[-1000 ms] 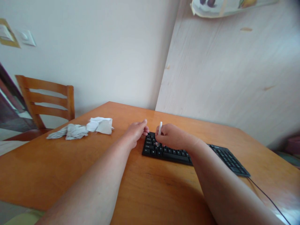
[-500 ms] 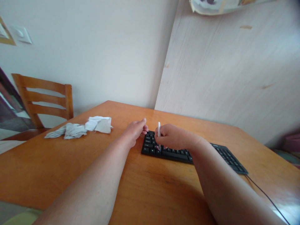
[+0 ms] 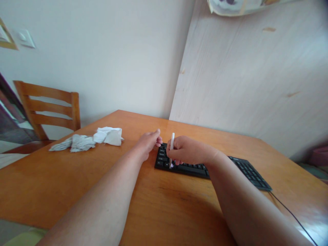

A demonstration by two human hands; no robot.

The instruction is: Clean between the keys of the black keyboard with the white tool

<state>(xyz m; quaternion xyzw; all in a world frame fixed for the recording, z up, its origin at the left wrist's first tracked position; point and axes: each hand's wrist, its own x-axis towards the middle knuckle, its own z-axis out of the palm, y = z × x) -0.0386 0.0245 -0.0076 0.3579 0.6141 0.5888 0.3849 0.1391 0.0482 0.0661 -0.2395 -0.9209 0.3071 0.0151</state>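
A black keyboard [image 3: 194, 169] lies on the wooden table. My right hand [image 3: 188, 149] is closed around a slim white pen-shaped stick [image 3: 172, 145], held nearly upright over the keyboard's left part. Its lower end, with a small pale purplish tip, meets the bottom row of keys near the front edge. At the far left corner of the keyboard is my left hand [image 3: 149, 142], thumb raised and apart from the fingers. Its fingertips are beside or touching that corner; which one I cannot tell. My right hand and forearm hide the keyboard's middle.
Crumpled white tissues [image 3: 107, 135] and a greyish crumpled cloth or tissue [image 3: 82, 143] lie on the table [image 3: 179, 208] at left. A cable [image 3: 292, 217] runs from the keyboard towards the front right. A wooden chair [image 3: 51, 106] stands at the left, with walls behind.
My right hand has shifted slightly left and toward me, bringing the white stick's tip to the front edge of the keys. The stick leans a little more. My left hand stays put.
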